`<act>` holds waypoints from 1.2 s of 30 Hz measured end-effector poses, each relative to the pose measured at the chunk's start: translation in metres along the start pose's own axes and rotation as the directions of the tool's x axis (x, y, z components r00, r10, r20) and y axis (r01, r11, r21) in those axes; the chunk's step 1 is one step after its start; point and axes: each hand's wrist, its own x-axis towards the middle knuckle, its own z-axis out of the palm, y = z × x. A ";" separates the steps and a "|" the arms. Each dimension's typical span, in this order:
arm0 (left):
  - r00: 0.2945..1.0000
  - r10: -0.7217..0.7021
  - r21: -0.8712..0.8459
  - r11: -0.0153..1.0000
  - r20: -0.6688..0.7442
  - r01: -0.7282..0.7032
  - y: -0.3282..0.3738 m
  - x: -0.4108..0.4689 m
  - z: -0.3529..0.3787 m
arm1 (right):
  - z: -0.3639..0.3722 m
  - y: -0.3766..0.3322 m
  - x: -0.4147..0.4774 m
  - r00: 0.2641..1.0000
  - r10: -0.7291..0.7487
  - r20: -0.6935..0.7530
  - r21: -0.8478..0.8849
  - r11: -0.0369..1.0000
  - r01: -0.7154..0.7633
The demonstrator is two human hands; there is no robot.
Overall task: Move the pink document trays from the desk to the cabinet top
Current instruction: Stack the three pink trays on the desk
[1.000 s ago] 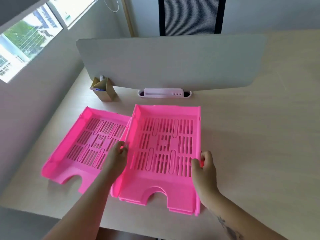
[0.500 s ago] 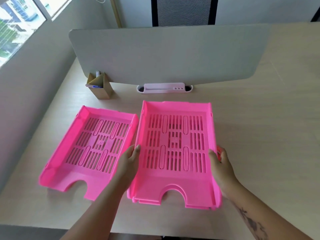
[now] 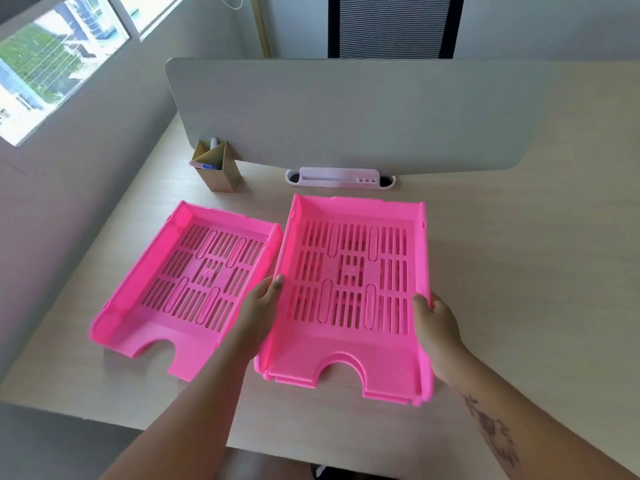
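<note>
Hands: left (image 3: 261,303) and right (image 3: 437,322) clasp side walls of stacked pink slotted plastic trays (image 3: 349,289) | long axis runs away from viewer, notched end nearest | single matching pink tray (image 3: 187,282) angled beside on pale wood table (image 3: 519,271)

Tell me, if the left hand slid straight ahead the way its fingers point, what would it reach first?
Probably nothing soon. The left hand points up the narrow gap between the two pink slotted plastic trays; beyond that lies bare pale wooden desk, then the grey divider panel. Depth is uncertain.

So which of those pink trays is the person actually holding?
The right pink tray, below the white holder: the left hand and right hand grip its sides. The left pink tray lies untouched.
</note>
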 end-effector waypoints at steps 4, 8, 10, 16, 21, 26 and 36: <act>0.998 0.021 0.096 0.995 -0.063 -0.015 0.011 0.008 0.007 | -0.012 -0.015 0.014 0.996 -0.058 0.074 0.011 0.998 0.057; 0.991 -0.053 0.145 0.987 -0.123 0.071 -0.012 -0.013 0.009 | -0.015 0.007 0.002 0.990 -0.054 0.130 -0.069 0.996 0.063; 0.988 -0.082 0.116 0.988 -0.131 0.097 -0.025 -0.025 0.009 | -0.012 0.018 -0.009 0.991 -0.036 0.130 -0.081 0.996 0.047; 0.984 -0.102 0.037 0.993 -0.149 0.109 -0.027 -0.030 0.011 | -0.007 0.021 -0.014 0.994 -0.058 0.090 -0.044 0.997 0.062; 0.978 -0.067 0.096 0.991 -0.197 0.088 -0.029 -0.031 0.009 | -0.013 0.020 -0.011 0.985 -0.106 0.139 -0.010 0.994 0.109; 0.944 0.140 0.326 0.944 -0.298 -0.037 -0.024 -0.039 -0.020 | -0.017 0.009 -0.002 0.859 -0.507 0.068 -0.301 0.811 0.502; 0.863 0.161 0.416 0.907 -0.480 0.062 -0.040 -0.010 -0.145 | 0.133 -0.094 -0.068 0.610 -0.729 0.309 -0.095 0.615 0.783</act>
